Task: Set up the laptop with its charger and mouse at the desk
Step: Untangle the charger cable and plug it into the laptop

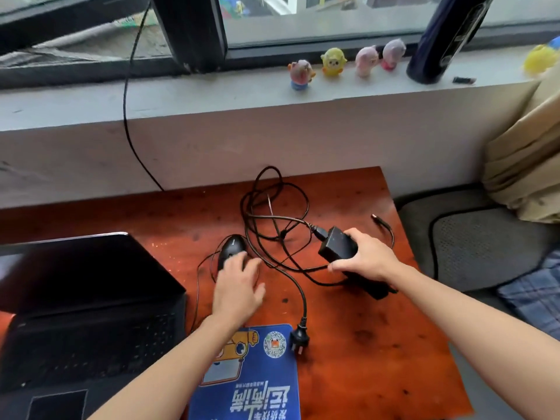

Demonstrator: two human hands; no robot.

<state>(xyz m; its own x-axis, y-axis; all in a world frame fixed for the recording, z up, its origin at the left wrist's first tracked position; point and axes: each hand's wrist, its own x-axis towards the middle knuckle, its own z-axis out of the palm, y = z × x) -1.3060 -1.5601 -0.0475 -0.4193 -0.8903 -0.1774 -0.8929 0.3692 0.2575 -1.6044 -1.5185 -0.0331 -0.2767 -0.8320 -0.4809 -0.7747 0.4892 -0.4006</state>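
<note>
Desk (363, 353) from above: a blue mouse pad (251, 383) nearest, the open laptop (91, 298) at left, the left hand (239, 286) with relaxed, spread fingers resting on the black mouse (231, 245), the right hand (368, 257) gripping the charger (337, 245) at right, its tangled cable (274, 215) beyond, and toy figures (333, 62) on the far windowsill (181, 95).

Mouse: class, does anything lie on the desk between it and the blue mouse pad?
Only the left hand, resting on the mouse, covers that stretch. The charger cable runs just right of it, and its plug lies at the far right corner of the mouse pad.
</note>
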